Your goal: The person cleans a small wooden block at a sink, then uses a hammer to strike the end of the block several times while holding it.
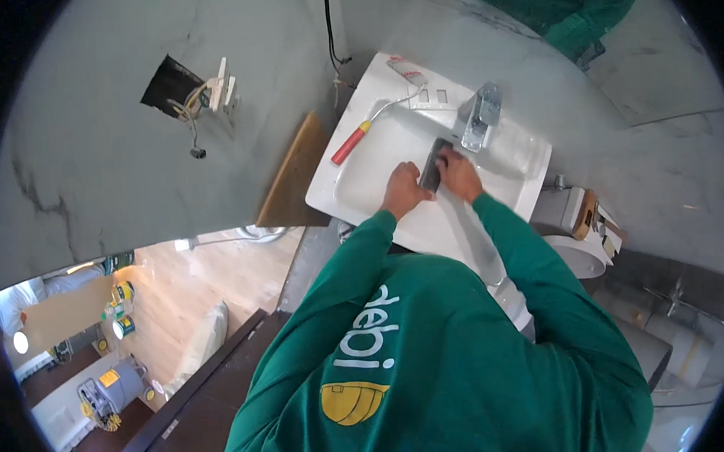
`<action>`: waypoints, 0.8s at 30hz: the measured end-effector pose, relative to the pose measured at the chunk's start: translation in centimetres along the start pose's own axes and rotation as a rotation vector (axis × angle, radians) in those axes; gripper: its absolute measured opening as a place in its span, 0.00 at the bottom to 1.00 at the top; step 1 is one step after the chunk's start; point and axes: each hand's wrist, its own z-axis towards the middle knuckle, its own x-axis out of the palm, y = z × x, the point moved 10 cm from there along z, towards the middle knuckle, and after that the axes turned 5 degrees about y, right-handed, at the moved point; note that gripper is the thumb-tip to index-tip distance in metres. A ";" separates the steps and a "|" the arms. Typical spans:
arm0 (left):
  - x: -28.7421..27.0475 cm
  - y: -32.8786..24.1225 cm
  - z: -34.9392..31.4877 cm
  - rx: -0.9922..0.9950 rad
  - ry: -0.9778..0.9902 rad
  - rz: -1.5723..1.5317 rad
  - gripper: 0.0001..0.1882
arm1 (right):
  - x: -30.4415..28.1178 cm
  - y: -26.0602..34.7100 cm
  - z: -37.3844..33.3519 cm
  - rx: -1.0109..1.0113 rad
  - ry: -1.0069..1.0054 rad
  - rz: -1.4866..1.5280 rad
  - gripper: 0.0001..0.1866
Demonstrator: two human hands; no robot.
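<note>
Over the basin of a white sink, my two hands are on a dark grey rectangular block; whether it is a sponge or a sanding block I cannot tell. My left hand grips its near end, fingers curled. My right hand is closed on its right side, fingertips along the edge. Just beyond stands a chrome faucet. A small paint roller with a red and yellow handle rests across the sink's left rim, its roller end at the back corner.
Left, a wall opening has wires and a loose switch plate hanging out. A brown board leans beside the sink. A toilet paper holder is at right. Beyond the doorway are a grey machine and paint cans.
</note>
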 end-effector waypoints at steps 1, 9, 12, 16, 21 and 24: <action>-0.3 0.2 0.0 0.009 -0.022 0.005 0.34 | -0.3 0.6 0.8 -0.006 -0.013 0.007 0.13; -0.4 0.4 -0.5 0.018 -0.057 0.000 0.33 | 1.0 2.2 -2.1 0.028 0.115 -0.024 0.11; -0.7 -0.2 -0.9 -0.015 -0.036 -0.037 0.33 | -0.5 1.5 0.6 -0.017 0.015 -0.025 0.10; -0.9 0.2 -0.6 -0.004 -0.052 -0.031 0.34 | 2.3 1.6 -3.1 0.019 0.193 -0.057 0.13; -0.9 -0.3 -0.7 -0.011 -0.038 -0.011 0.34 | -0.5 1.3 0.6 -0.089 0.014 -0.045 0.11; -0.9 -0.5 -0.7 -0.018 -0.034 -0.011 0.34 | -0.1 0.6 0.7 -0.091 -0.043 -0.083 0.11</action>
